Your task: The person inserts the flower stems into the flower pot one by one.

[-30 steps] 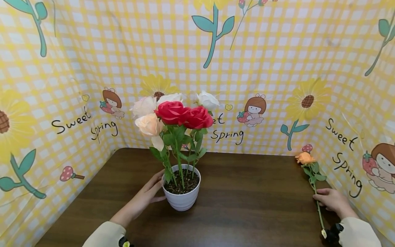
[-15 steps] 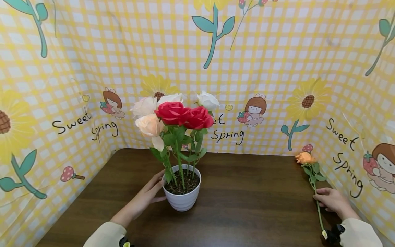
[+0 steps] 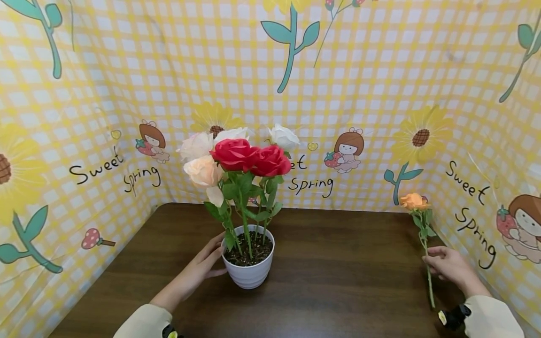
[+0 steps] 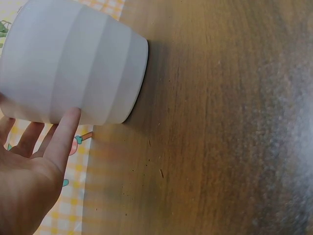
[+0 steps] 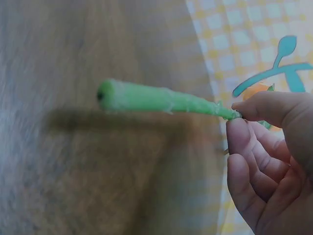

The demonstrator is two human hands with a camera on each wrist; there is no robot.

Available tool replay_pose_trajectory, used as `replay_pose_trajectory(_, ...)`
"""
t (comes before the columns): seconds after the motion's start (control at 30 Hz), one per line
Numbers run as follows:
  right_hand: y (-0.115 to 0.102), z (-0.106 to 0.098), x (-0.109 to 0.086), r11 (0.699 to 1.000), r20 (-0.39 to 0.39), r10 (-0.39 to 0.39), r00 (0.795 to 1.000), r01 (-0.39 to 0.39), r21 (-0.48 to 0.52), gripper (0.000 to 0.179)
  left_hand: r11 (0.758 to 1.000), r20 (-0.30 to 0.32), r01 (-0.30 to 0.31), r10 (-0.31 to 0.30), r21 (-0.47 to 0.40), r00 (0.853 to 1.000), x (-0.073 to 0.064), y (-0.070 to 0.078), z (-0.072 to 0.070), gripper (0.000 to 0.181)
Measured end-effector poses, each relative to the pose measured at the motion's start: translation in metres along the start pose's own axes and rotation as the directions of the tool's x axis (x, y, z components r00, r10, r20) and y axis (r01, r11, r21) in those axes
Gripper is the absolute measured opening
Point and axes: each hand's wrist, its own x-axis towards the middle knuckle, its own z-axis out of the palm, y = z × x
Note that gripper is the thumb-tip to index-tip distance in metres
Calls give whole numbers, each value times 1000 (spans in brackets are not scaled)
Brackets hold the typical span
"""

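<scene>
A white ribbed flowerpot (image 3: 248,276) stands on the table, filled with dark soil and planted with upright roses. Red roses (image 3: 235,155) are in front, a peach rose (image 3: 204,171) at the left, white ones (image 3: 284,137) behind. My left hand (image 3: 204,263) rests against the pot's left side; in the left wrist view its thumb (image 4: 66,137) lies straight against the wall. At the far right my right hand (image 3: 453,268) pinches the stem of an orange rose (image 3: 415,202) between thumb and fingertips. The right wrist view shows the green stem's cut end (image 5: 105,95) pointing away from the hand, above the table.
The brown wooden table (image 3: 338,267) is enclosed at the back and sides by a yellow checked cloth (image 3: 236,70) with printed flowers and girls. Table surface stretches between the pot and the right hand. Small dark crumbs lie on the wood near the left hand.
The right hand has lifted the orange rose from the table and moved it slightly left and up. The left hand and the pot have stayed put.
</scene>
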Motion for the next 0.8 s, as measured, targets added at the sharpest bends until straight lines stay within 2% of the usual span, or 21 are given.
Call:
replay_pose_trajectory(0.17, -17, 1, -3, 997, -19, -64, 998, 63, -40, 52, 1000, -19, 16, -16, -6, 1000, -1, 1, 0, 56)
replay_pose_trajectory(0.37, -38, 8, -5, 990, -38, -139, 989, 139, -21, 49, 1000, -11, 12, -12, -7, 1000, -1, 0, 0, 55)
replay_pose_trajectory(0.53, -55, 14, -4, 979, -57, -205, 977, 204, -24, 46, 1000, -20, 17, -17, -5, 1000, -1, -1, 0, 55)
replay_pose_trajectory(0.67, -71, 17, -6, 968, -74, -240, 968, 233, -90, 47, 1000, -19, 15, -15, -3, 1000, 0, -2, 0, 56)
replay_pose_trajectory(0.8, -88, 22, -7, 951, -101, -296, 950, 284, -122, 46, 1000, -8, 4, -4, -1, 1000, 0, 0, 0, 56)
